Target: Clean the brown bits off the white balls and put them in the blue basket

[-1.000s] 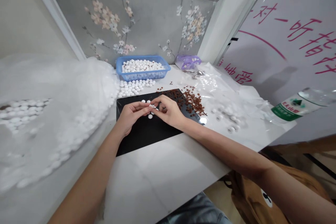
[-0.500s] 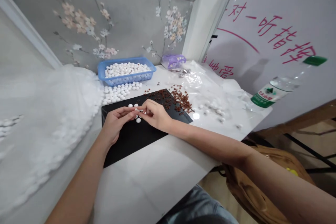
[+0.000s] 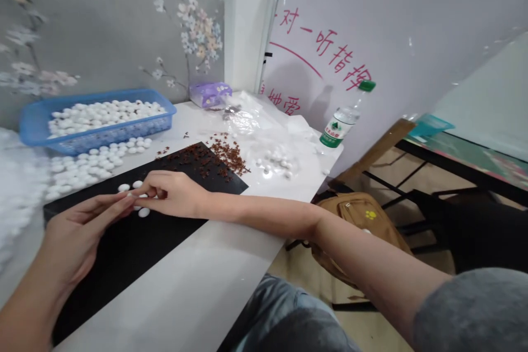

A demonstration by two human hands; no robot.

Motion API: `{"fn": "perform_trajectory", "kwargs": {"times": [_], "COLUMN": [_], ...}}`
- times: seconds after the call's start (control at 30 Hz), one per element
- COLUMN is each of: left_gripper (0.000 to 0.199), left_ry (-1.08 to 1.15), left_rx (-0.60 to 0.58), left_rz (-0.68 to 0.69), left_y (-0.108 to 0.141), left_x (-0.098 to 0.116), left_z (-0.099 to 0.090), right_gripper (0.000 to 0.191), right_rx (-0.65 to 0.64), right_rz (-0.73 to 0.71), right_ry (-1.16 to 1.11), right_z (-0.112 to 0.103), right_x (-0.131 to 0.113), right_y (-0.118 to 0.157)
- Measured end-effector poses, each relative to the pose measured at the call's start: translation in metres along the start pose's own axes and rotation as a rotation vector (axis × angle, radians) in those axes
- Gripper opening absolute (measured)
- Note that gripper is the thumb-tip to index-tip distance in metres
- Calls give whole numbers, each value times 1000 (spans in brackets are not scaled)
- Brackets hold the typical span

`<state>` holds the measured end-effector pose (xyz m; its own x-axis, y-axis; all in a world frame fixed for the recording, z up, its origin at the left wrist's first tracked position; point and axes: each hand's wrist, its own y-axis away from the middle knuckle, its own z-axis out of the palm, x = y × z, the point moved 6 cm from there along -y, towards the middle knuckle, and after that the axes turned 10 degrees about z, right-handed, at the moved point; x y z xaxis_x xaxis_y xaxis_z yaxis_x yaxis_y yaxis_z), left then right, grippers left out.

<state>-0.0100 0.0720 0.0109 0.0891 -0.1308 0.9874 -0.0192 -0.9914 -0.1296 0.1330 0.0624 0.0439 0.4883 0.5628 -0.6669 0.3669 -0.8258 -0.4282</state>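
Observation:
My left hand (image 3: pixel 78 231) reaches in from the lower left, thumb and forefinger pinched on a small white ball, mostly hidden by the fingertips. From the right, my right hand (image 3: pixel 175 193) meets it, its fingers also pinched at the ball; whatever they hold is too small to make out. Several loose white balls (image 3: pixel 144 212) lie around the fingertips on a black mat (image 3: pixel 124 256). Small brown star-shaped pieces (image 3: pixel 226 155) are scattered over the mat's far right corner and onto the white table (image 3: pixel 198 280).
Behind the mat stands a blue basket (image 3: pixel 160 122) full of white balls, with more balls (image 3: pixel 88 165) before it. Clear plastic bags (image 3: pixel 251 115), a purple packet (image 3: pixel 209 93) and a green-capped bottle (image 3: pixel 342 121) are farther back. A brown backpack (image 3: pixel 358 214) sits beyond the table's right edge.
The view has swung right, so the table things appear farther left and the backpack shows more. Both hands stay pinched together at the white ball over the mat.

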Motion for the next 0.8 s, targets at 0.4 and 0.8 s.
{"fn": "perform_trajectory", "kwargs": {"times": [0.4,0.8], "left_gripper": [23,27], "left_ry": [18,201], "left_rx": [-94,-141], "left_rz": [24,3], "left_y": [1,17], "left_x": [1,2], "left_z": [9,11], "right_gripper": [18,20], "right_rx": [47,215], "right_rz": [89,85], "right_ry": [-74,-207], "right_z": [-10,4], "right_x": [-6,0], "right_y": [19,27]}}
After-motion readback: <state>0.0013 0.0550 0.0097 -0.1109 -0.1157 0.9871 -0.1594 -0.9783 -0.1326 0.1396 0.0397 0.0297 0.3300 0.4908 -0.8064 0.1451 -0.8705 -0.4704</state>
